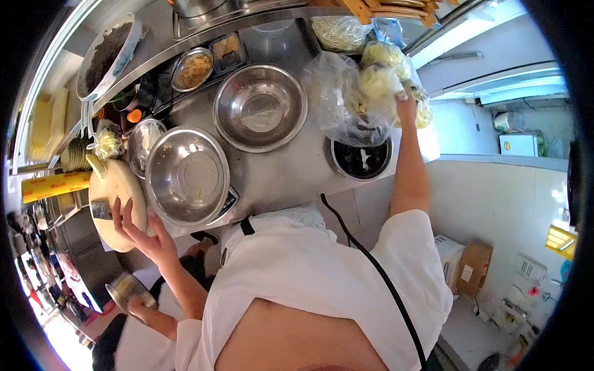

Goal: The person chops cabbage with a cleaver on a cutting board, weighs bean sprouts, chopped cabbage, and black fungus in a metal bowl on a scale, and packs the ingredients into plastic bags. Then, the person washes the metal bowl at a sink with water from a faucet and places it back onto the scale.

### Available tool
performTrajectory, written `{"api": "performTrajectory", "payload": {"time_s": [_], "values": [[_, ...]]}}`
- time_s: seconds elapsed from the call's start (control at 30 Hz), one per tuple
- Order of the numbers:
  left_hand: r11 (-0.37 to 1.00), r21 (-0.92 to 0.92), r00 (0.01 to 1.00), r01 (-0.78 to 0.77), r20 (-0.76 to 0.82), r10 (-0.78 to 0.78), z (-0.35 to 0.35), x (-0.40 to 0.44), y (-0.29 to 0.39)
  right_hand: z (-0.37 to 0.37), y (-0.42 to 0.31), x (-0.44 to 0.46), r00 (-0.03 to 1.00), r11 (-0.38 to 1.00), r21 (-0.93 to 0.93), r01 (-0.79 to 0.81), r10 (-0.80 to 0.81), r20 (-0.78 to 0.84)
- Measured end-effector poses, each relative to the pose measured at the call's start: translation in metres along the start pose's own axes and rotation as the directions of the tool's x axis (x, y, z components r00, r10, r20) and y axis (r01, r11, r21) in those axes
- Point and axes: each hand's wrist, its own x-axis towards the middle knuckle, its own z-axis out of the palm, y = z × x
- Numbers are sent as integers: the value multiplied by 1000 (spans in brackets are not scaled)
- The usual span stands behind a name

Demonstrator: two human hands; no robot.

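Note:
My right hand (406, 110) reaches to the far right of the counter, its fingers closed at the edge of a clear plastic bag (378, 83) of pale yellowish vegetables. Part of the grip is hidden. Beside it lies another crumpled clear bag (331, 102). Below these stands a dark round container (362, 159) with a white scrap inside. My left hand (148, 238) is open and empty, fingers spread, over the right edge of a round wooden cutting board (117, 176). A dark, blade-like piece (101, 210) rests on the board. Near that hand, a steel bowl (187, 176) sits on a digital scale (228, 203).
Another steel bowl (260, 108) stands mid-counter. Behind it are a bowl of brown crumbly food (193, 69) and a tray of shredded vegetables (339, 32). At lower left, another person's hand (141, 309) holds a small metal bowl (127, 289). Cardboard boxes (474, 267) stand right.

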Motion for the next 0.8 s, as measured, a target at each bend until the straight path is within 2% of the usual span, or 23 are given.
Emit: {"api": "performTrajectory", "payload": {"time_s": [0.03,0.13,0.2,0.23,0.27,0.3,0.33,0.43,0.47,0.5,0.53,0.6,0.67,0.7,0.77,0.8], "values": [[1000,-5,1000,-5,28,5,1,-3,0,72,66,8,981,984,103,142,-154,122],[997,-37,990,66,128,-61,4,-13,-2,32,28,-18,950,872,439,-217,86,299],[995,-16,976,98,199,-93,3,-14,8,10,26,-15,913,784,550,-286,49,404],[995,-24,971,100,219,-93,5,-16,10,4,30,-11,916,722,632,-281,6,401],[994,-35,967,103,237,-92,7,-18,10,-4,35,-6,941,784,589,-196,-18,337],[996,-34,966,86,247,-75,11,-19,10,-25,23,-5,954,940,316,-126,28,297],[994,-57,961,94,266,-75,14,-18,13,-61,-3,-7,969,998,6,-59,56,243],[991,-82,951,104,301,-74,21,-14,27,-138,-99,-38,993,949,-316,-2,40,114],[991,-98,947,91,316,-55,24,-14,30,-134,-112,-42,980,968,-176,177,-157,121],[990,-115,944,76,328,-35,27,-14,32,-118,-121,-51,926,927,124,353,-365,94],[990,-131,941,62,339,-14,30,-13,34,-79,-123,-59,846,854,293,429,-494,200],[990,-141,933,15,357,37,32,-12,41,-46,-154,-105,770,826,235,512,-562,302],[997,-79,928,-28,369,55,32,-15,43,-71,-201,-124,786,914,-81,398,-295,543],[998,-64,936,-11,350,33,29,-15,42,-79,-215,-130,768,899,-247,362,-138,625],[996,-18,962,87,262,-80,26,-22,27,-48,-187,-121,827,910,-307,278,-64,559],[991,10,968,136,210,-135,23,-26,15,6,-142,-103,818,931,-181,316,-171,549]]}}
